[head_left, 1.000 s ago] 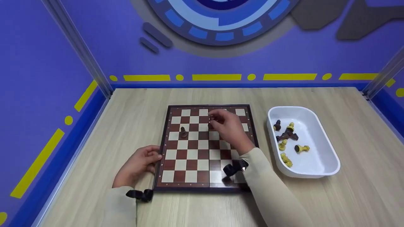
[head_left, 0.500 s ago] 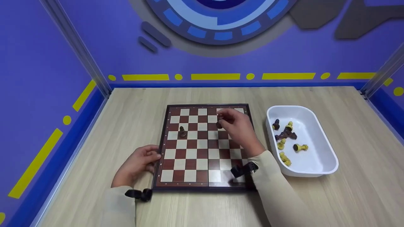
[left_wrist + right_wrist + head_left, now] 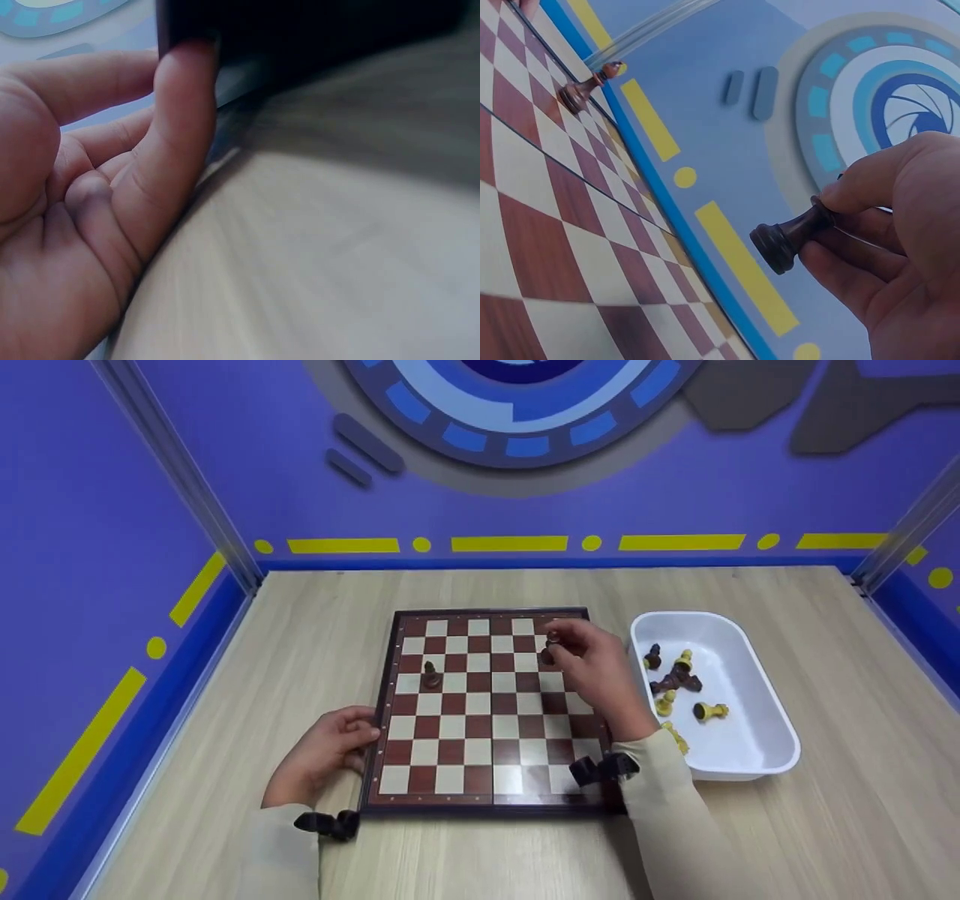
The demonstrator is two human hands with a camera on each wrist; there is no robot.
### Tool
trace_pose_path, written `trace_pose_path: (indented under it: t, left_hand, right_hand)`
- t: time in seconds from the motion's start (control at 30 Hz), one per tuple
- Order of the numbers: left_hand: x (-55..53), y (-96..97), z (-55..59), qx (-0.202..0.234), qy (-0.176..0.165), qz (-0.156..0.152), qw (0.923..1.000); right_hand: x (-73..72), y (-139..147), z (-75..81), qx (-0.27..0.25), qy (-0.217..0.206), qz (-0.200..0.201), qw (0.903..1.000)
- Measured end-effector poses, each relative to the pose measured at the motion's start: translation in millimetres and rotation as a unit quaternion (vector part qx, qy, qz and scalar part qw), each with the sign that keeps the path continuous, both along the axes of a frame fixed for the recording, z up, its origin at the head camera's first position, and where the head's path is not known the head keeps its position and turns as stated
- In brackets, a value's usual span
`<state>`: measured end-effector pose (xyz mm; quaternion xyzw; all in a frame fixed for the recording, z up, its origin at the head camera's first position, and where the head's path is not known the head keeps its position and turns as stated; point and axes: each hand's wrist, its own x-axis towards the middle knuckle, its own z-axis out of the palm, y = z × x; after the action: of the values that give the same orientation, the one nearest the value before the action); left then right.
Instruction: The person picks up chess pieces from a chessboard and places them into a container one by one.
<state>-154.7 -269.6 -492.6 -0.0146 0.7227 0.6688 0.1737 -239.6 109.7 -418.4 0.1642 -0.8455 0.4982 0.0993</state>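
Observation:
A brown-and-cream chessboard (image 3: 442, 727) lies on the table. My right hand (image 3: 604, 675) is over its far right part, pinching a dark brown chess piece (image 3: 784, 244) between thumb and fingers. That piece's base points toward the board and appears raised off it; its top is hidden by the fingers, so its kind cannot be told. Another dark piece with a pointed top, like a bishop (image 3: 430, 676), stands upright on the board's left half. Against the board's left edge rest the thumb and fingertips of my left hand (image 3: 319, 754), its fingers relaxed.
To the right of the board stands a white plastic tub (image 3: 750, 746) holding several loose chess pieces, among them a lying yellow piece (image 3: 711, 711) and dark pieces (image 3: 679, 681). Blue-purple panels (image 3: 480, 514) wall in the table (image 3: 315, 607) at the back and sides.
My right hand has moved to the right across the far part of the board, still pinching the dark piece. The left hand and the standing piece have stayed in place.

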Motion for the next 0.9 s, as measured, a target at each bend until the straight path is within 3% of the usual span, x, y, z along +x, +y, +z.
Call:
trace_pose_path:
  t: [0.37, 0.9]
  left_hand:
    - [-0.1, -0.3, 0.7, 0.000, -0.001, 0.003, 1.0000]
    - [2.1, 0.4, 2.6, -0.008, -0.003, 0.001, 1.0000]
  right_hand:
    - [0.5, 21.3, 9.9, 0.030, 0.011, -0.043, 0.9985]
    - [1.6, 50.4, 17.9, 0.020, -0.008, -0.084, 0.9962]
